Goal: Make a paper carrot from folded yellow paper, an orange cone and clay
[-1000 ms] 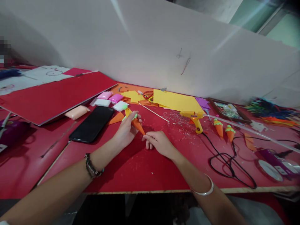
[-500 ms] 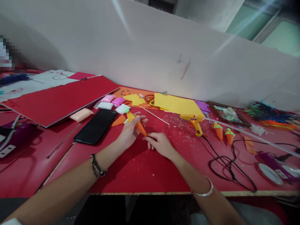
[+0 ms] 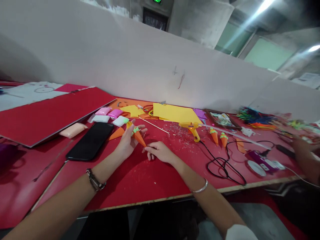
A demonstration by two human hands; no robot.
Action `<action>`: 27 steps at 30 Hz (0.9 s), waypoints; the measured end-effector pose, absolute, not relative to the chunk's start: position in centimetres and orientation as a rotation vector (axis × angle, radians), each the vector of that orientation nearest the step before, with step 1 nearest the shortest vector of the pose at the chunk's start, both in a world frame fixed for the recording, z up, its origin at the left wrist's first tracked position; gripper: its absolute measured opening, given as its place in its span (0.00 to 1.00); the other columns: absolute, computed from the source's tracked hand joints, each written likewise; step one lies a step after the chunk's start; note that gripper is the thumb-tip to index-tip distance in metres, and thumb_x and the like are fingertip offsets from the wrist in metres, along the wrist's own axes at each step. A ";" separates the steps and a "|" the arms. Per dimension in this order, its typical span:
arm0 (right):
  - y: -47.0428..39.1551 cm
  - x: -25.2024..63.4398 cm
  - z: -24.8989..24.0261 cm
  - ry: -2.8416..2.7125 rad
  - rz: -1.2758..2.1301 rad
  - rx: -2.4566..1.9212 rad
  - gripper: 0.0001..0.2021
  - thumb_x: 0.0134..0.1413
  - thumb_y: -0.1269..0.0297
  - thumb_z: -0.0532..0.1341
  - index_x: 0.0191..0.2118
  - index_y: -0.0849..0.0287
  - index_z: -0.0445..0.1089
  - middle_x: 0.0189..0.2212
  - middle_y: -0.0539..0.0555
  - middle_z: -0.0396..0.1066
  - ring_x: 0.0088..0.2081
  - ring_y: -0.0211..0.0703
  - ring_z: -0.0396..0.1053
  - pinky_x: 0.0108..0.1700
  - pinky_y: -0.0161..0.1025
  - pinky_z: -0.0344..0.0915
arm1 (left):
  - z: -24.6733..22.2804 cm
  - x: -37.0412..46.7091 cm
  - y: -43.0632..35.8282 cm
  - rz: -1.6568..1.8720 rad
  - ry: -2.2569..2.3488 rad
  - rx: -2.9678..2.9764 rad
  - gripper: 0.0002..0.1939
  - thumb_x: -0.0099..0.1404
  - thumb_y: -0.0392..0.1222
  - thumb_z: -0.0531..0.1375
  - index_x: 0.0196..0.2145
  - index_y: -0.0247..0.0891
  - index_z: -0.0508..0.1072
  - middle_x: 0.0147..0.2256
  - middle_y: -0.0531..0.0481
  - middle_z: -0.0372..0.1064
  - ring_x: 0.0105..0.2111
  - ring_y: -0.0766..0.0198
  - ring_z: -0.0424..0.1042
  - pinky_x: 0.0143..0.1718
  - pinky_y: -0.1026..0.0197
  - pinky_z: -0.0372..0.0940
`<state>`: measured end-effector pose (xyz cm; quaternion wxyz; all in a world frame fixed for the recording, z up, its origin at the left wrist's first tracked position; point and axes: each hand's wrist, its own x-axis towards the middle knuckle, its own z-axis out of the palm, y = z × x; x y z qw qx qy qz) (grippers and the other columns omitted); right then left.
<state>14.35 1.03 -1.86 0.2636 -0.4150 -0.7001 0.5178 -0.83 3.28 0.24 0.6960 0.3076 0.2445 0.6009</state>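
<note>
A small orange paper cone (image 3: 138, 138) with yellow and light green trim at its wide end is held above the red table. My left hand (image 3: 127, 142) is closed around the wide end, with some fingers stretched out behind it. At the narrow tip, my right hand (image 3: 160, 152) pinches the cone between thumb and finger. Just left of my left hand lies a flat orange paper piece (image 3: 116, 134). Two similar finished-looking cones, one nearer (image 3: 214, 136) and one further right (image 3: 223, 139), rest on the table beyond a yellow glue gun (image 3: 190, 128).
A black phone (image 3: 90, 141) lies left of my hands, near soft clay packs (image 3: 102, 111). Yellow paper sheets (image 3: 175, 112) and a thin stick (image 3: 153, 125) lie behind. A black cord (image 3: 226, 173) loops toward a purple power strip (image 3: 262, 161). Another person's arm (image 3: 303, 153) shows at far right.
The view has swung to the right, bringing another person's arm in. The cone has turned in my fingers, so more green trim shows; both hands still hold it.
</note>
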 end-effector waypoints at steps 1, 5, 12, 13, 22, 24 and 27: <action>0.9 14.6 -1.8 -1.876 1.411 -1.127 0.15 0.55 0.58 0.51 0.32 0.63 0.68 0.16 0.47 0.65 0.17 0.30 0.61 0.22 0.29 0.59 | 0.2 -0.8 3.3 1.305 0.523 0.694 0.15 0.58 0.49 0.56 0.42 0.42 0.64 0.35 0.53 0.70 0.33 0.66 0.71 0.34 0.65 0.65; -0.4 16.6 -1.2 -1.825 1.420 -1.168 0.17 0.56 0.55 0.49 0.32 0.63 0.67 0.16 0.48 0.65 0.17 0.32 0.63 0.21 0.29 0.60 | -0.1 -0.8 3.4 1.211 0.472 0.729 0.20 0.56 0.58 0.53 0.39 0.42 0.66 0.40 0.51 0.69 0.39 0.64 0.69 0.34 0.65 0.64; -5.9 24.7 1.6 -1.755 1.184 -1.384 0.17 0.55 0.55 0.50 0.31 0.63 0.68 0.18 0.50 0.68 0.22 0.34 0.66 0.26 0.30 0.61 | 0.0 -0.6 3.1 1.180 0.509 0.686 0.20 0.61 0.55 0.49 0.47 0.45 0.61 0.41 0.49 0.68 0.43 0.63 0.67 0.42 0.61 0.60; -6.7 26.2 1.9 -1.725 1.102 -1.455 0.17 0.55 0.54 0.50 0.30 0.63 0.67 0.18 0.50 0.68 0.22 0.34 0.66 0.28 0.31 0.62 | -0.1 -0.6 3.1 1.165 0.514 0.689 0.19 0.61 0.55 0.49 0.47 0.44 0.61 0.41 0.49 0.68 0.44 0.62 0.67 0.43 0.60 0.59; -10.4 36.5 0.5 -1.479 0.512 -2.064 0.22 0.53 0.48 0.44 0.30 0.60 0.64 0.20 0.54 0.70 0.22 0.40 0.68 0.27 0.35 0.65 | -0.6 -0.7 3.2 1.102 0.466 0.664 0.16 0.62 0.52 0.49 0.43 0.42 0.64 0.36 0.51 0.69 0.40 0.64 0.69 0.39 0.63 0.60; -9.9 37.7 0.4 -1.443 0.387 -2.152 0.23 0.54 0.49 0.41 0.31 0.61 0.64 0.21 0.56 0.70 0.23 0.41 0.69 0.29 0.36 0.66 | -0.4 -0.7 3.0 1.103 0.473 0.655 0.16 0.62 0.51 0.48 0.43 0.41 0.65 0.35 0.51 0.69 0.39 0.64 0.70 0.39 0.62 0.61; -8.1 38.9 0.7 -1.387 0.186 -2.306 0.21 0.55 0.53 0.42 0.33 0.62 0.66 0.22 0.57 0.71 0.24 0.42 0.70 0.30 0.37 0.65 | -0.2 -0.8 2.9 1.105 0.478 0.644 0.16 0.63 0.50 0.47 0.43 0.40 0.65 0.33 0.51 0.69 0.37 0.65 0.70 0.38 0.63 0.62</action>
